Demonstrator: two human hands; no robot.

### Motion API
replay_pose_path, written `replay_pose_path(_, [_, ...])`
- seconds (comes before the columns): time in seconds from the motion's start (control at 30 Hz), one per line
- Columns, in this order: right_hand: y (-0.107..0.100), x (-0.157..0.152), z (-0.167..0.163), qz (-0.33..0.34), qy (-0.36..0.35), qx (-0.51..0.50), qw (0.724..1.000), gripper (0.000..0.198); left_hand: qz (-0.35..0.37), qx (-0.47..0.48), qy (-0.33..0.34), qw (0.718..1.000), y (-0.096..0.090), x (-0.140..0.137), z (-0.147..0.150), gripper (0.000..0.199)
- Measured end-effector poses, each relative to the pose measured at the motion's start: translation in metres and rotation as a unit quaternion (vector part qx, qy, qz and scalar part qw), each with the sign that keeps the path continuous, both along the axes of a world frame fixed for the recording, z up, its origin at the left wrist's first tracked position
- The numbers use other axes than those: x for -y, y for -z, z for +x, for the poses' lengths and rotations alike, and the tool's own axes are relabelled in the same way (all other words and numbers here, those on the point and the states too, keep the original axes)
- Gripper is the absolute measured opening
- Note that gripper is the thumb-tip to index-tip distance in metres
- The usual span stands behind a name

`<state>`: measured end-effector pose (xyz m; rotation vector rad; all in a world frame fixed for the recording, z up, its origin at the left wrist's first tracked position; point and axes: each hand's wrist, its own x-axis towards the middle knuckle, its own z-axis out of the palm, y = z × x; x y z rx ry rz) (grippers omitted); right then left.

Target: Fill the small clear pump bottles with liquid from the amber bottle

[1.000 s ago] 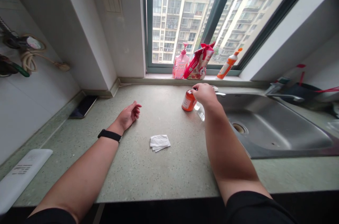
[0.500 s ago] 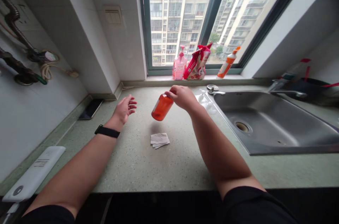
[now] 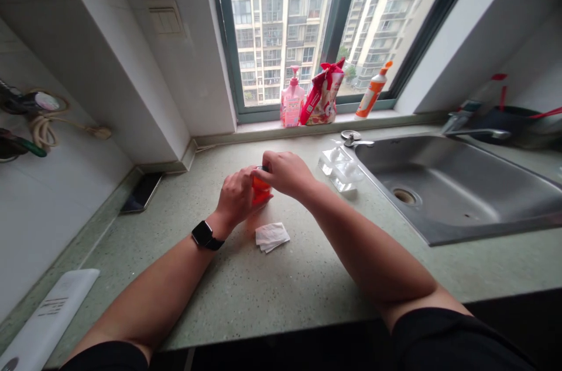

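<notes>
An orange bottle (image 3: 260,191) with a dark cap (image 3: 262,168) is between my two hands over the counter. My left hand (image 3: 237,195) wraps round the bottle's left side, with a dark smartwatch on its wrist. At the top, the fingers of my right hand (image 3: 286,172) close on the cap and hide most of it. Just in front of the bottle lies folded white tissue (image 3: 272,236). To the right of my right hand stand clear containers with white pump tops (image 3: 342,169).
A steel sink (image 3: 425,236) fills the right side. On the window sill stand a pink pump bottle (image 3: 293,103), a red bag (image 3: 324,93) and an orange-white bottle (image 3: 372,93). A phone (image 3: 141,192) and a white power strip (image 3: 50,318) lie at the left.
My left hand has moved right and closed round the bottle. The bottle, tilted and held by the right hand alone before, is now between both hands. The view has shifted slightly.
</notes>
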<state>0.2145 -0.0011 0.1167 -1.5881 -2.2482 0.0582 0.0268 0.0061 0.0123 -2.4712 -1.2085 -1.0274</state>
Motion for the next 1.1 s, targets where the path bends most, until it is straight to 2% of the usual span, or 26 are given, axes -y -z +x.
replay_pose_path(0.1, [0.005,0.0,-0.006,0.01,-0.007,0.017,1.0,0.028,0.003,0.004,0.005,1.0,0.002,-0.002,-0.006,0.07])
replay_pose_path(0.27, [0.008,-0.001,-0.011,0.009,-0.003,0.026,1.0,0.027,0.006,0.006,0.0,1.0,0.003,-0.004,-0.006,0.072])
replay_pose_path(0.43, [0.008,0.002,-0.005,0.023,-0.06,0.032,0.997,0.018,-0.007,0.005,-0.023,1.0,0.004,-0.006,-0.006,0.074])
replay_pose_path(0.53, [0.009,0.006,-0.003,0.031,-0.094,0.014,0.995,0.027,-0.005,0.0,-0.035,0.999,0.003,-0.006,-0.008,0.072])
replay_pose_path(0.6, [0.008,0.007,-0.003,0.027,-0.076,-0.003,0.997,0.034,-0.001,-0.002,-0.037,0.999,0.002,-0.005,-0.009,0.07])
replay_pose_path(0.67, [0.008,0.008,-0.004,0.007,-0.028,-0.005,1.0,0.037,0.003,-0.004,-0.038,0.999,0.002,-0.004,-0.009,0.069])
replay_pose_path(0.73, [0.007,0.008,-0.004,-0.012,-0.012,0.0,1.0,0.03,0.01,-0.009,-0.043,0.999,0.002,-0.003,-0.008,0.07])
replay_pose_path(0.8, [0.006,0.009,-0.003,-0.013,-0.064,-0.013,0.998,0.02,0.016,-0.017,-0.045,0.999,0.002,-0.003,-0.008,0.07])
replay_pose_path(0.87, [0.005,0.01,-0.001,0.002,-0.115,-0.043,0.992,0.03,0.017,-0.019,-0.043,0.999,0.002,-0.002,-0.007,0.068])
replay_pose_path(0.9, [0.005,0.01,-0.001,0.007,-0.114,-0.053,0.992,0.036,0.014,-0.018,-0.041,0.999,0.002,-0.002,-0.007,0.068])
replay_pose_path(0.97, [0.003,0.01,-0.002,0.007,-0.055,-0.047,0.997,0.038,0.009,-0.016,-0.038,0.999,0.002,-0.002,-0.007,0.069])
replay_pose_path(1.03, [0.002,0.01,-0.004,-0.013,0.007,-0.015,1.0,0.036,0.009,-0.021,-0.039,0.999,0.002,-0.002,-0.007,0.072])
replay_pose_path(1.1, [-0.001,0.011,-0.005,-0.03,0.027,0.01,0.999,0.04,0.015,-0.03,-0.043,0.999,0.001,-0.001,-0.007,0.073])
